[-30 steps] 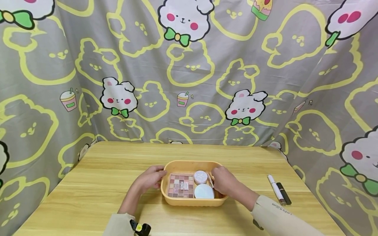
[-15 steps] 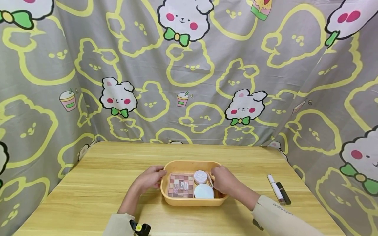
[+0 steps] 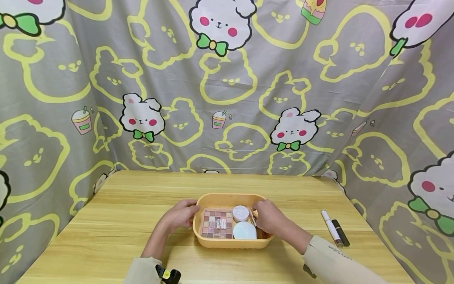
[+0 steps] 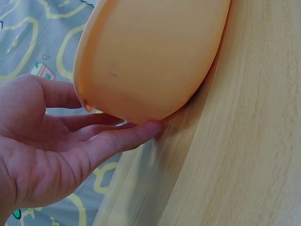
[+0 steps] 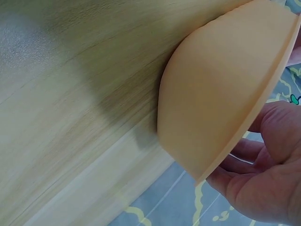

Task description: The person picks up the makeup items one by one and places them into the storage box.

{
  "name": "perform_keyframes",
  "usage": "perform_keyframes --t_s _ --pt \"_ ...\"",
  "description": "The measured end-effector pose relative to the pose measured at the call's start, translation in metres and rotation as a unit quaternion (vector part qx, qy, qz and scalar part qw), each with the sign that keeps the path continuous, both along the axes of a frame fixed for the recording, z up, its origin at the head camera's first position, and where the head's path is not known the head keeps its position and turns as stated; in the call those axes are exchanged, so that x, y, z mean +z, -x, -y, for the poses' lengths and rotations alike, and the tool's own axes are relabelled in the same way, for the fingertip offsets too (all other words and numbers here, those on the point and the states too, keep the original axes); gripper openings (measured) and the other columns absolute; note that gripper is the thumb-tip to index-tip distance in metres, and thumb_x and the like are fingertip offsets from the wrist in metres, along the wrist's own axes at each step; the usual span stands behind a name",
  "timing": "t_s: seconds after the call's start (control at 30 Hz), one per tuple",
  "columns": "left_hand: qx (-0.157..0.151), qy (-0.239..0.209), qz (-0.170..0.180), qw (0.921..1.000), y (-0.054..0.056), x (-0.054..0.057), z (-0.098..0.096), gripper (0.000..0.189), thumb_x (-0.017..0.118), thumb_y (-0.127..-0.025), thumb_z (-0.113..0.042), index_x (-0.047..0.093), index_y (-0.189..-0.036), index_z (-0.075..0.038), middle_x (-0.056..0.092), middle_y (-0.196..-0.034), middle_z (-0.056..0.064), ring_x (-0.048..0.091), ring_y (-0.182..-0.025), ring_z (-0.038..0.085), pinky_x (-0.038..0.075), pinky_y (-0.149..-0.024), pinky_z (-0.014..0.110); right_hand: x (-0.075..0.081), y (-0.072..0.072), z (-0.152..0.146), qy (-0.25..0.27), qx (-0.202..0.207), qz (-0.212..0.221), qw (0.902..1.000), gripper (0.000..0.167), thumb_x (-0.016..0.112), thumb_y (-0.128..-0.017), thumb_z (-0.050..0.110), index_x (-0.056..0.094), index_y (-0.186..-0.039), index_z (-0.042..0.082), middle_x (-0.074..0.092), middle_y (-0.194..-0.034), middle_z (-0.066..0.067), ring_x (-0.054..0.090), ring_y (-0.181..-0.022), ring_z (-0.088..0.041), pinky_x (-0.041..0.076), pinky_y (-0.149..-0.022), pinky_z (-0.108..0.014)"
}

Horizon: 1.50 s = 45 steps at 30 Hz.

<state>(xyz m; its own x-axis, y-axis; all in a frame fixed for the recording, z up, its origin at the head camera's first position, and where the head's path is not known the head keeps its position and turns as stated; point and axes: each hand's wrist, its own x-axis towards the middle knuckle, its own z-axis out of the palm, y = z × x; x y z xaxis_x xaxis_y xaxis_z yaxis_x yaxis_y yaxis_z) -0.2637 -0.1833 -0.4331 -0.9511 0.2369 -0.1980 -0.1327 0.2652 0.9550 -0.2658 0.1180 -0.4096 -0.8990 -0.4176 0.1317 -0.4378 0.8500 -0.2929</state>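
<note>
An orange plastic basket (image 3: 234,243) stands on the table. Inside lie an eyeshadow palette (image 3: 217,224) on the left, a small round case (image 3: 240,213) and a larger pale round compact (image 3: 245,230). My left hand (image 3: 179,215) holds the basket's left end, one finger at the rim and others against the outer wall, as the left wrist view shows. My right hand (image 3: 269,217) reaches over the right end with fingers curled down inside, at a slim cosmetic stick (image 3: 253,217). The fingertips are hidden; in the right wrist view the basket wall covers them.
On the wooden table (image 3: 142,185), to the right, lie a white tube (image 3: 331,227) and a black tube (image 3: 341,232) side by side. A grey patterned curtain (image 3: 227,90) surrounds the table at the back and sides.
</note>
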Motion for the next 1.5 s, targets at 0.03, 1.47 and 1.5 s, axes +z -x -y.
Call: perform_keyframes --t_s 0.03,1.47,1.5 --pt "-0.002 -0.001 0.0 1.0 0.0 0.0 0.0 0.049 0.043 -0.106 -0.015 0.04 -0.148 0.011 0.06 -0.134 0.028 0.063 -0.119 0.035 0.06 -0.088 0.046 0.0 0.0 0.0 0.0 -0.001 0.001 1.0 0.026 0.068 -0.074 -0.013 0.074 -0.098 -0.004 0.075 -0.099 -0.018 0.07 -0.089 -0.03 0.06 -0.076 -0.04" --pt "-0.001 -0.002 0.001 1.0 0.001 -0.002 0.001 0.048 0.042 -0.106 -0.014 0.041 -0.147 0.011 0.06 -0.133 0.027 0.063 -0.117 0.034 0.06 -0.086 0.044 0.022 0.003 -0.025 0.06 -0.049 -0.07 0.9946 0.027 0.072 -0.081 -0.001 0.071 -0.108 -0.003 0.073 -0.094 -0.018 0.066 -0.08 -0.022 0.056 -0.066 -0.035" --pt "-0.002 -0.003 0.001 1.0 0.001 -0.002 0.001 0.049 0.042 -0.106 -0.015 0.04 -0.148 0.011 0.06 -0.134 0.027 0.063 -0.118 0.034 0.06 -0.086 0.045 0.023 0.003 -0.026 0.063 -0.049 -0.077 0.9939 0.027 0.072 -0.081 -0.001 0.071 -0.107 -0.003 0.073 -0.093 -0.018 0.066 -0.079 -0.022 0.056 -0.065 -0.035"
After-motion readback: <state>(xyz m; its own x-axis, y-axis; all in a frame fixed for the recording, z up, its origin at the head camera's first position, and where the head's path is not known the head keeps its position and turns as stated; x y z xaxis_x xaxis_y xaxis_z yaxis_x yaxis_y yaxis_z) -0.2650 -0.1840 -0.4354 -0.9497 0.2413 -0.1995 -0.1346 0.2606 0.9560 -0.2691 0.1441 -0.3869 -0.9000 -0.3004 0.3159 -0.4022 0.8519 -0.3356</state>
